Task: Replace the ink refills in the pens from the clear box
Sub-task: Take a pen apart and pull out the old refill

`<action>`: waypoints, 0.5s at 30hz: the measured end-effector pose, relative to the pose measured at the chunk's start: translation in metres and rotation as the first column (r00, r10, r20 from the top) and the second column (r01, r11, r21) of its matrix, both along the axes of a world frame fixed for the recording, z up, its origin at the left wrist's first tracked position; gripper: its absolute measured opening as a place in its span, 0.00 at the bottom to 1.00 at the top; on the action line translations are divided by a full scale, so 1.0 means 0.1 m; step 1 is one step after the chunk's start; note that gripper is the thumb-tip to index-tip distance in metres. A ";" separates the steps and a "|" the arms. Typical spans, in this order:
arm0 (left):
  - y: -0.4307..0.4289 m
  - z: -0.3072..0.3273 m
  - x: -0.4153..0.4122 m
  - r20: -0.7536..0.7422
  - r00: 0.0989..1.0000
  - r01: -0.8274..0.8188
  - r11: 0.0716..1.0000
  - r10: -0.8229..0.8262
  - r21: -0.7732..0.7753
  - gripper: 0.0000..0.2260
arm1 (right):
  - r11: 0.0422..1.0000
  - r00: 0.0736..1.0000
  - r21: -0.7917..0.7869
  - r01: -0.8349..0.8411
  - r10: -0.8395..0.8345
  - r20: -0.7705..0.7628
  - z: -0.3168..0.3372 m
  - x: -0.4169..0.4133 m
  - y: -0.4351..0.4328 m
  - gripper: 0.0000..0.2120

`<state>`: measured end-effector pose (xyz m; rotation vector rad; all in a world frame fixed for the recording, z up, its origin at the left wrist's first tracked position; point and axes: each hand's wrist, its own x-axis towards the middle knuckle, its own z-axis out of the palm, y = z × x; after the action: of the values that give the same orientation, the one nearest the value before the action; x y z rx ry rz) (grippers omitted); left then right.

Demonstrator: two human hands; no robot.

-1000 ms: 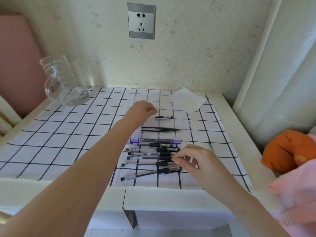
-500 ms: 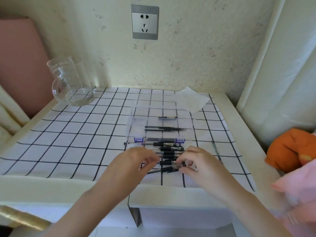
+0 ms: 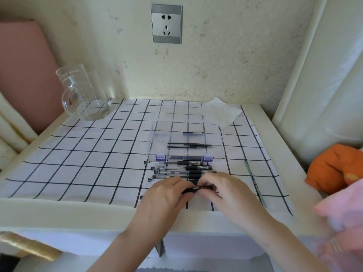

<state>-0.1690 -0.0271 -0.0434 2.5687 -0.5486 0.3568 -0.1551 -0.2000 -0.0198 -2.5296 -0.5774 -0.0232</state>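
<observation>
Two hands meet on one black pen [image 3: 198,188], which lies crosswise just in front of the clear box [image 3: 152,142], on the near side of it. The left hand [image 3: 167,195] curls its fingers and thumb round the pen's left end, and the right hand [image 3: 220,190] pinches the right end in bent fingertips. Between that pen and the box's front edge, a row of more pens [image 3: 182,169] lies side by side on the grid-checked cloth [image 3: 78,154], parallel to the box front. Inside the box, toward its near wall, rest several thin black ink refills [image 3: 191,145], and one short dark piece [image 3: 193,132] sits further back. Two blue latches [image 3: 161,158] mark the box's front edge. A crumpled white tissue [image 3: 220,112] touches the box's far right corner. A glass measuring cup [image 3: 84,95] stands well to the box's far left. A slim pale stick [image 3: 253,177] lies to the right of the box, and an orange cloth lump [image 3: 330,169] sits further right still. A grey wall socket [image 3: 166,23] hangs above and behind the box.
</observation>
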 end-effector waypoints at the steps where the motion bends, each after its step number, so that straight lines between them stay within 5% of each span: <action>1: -0.01 0.01 -0.01 0.010 1.000 -0.006 1.000 0.006 0.000 0.12 | 0.999 0.999 0.042 0.010 -0.008 -0.039 0.02 -0.01 0.00 0.02; 8: -0.04 0.07 -0.01 0.031 0.999 -0.014 0.999 0.015 -0.031 0.11 | 0.951 0.955 0.284 0.122 -0.035 -0.294 0.10 0.00 0.00 0.00; 15: -0.03 0.16 -0.03 0.019 1.000 0.009 0.999 -0.010 0.042 0.10 | 0.941 0.941 0.322 0.106 0.010 -0.339 0.17 -0.01 -0.04 0.03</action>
<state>-0.1717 -0.0297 -0.0274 2.6046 -0.5805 0.3707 -0.1558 -0.2036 -0.0027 -2.1474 -0.3377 0.2673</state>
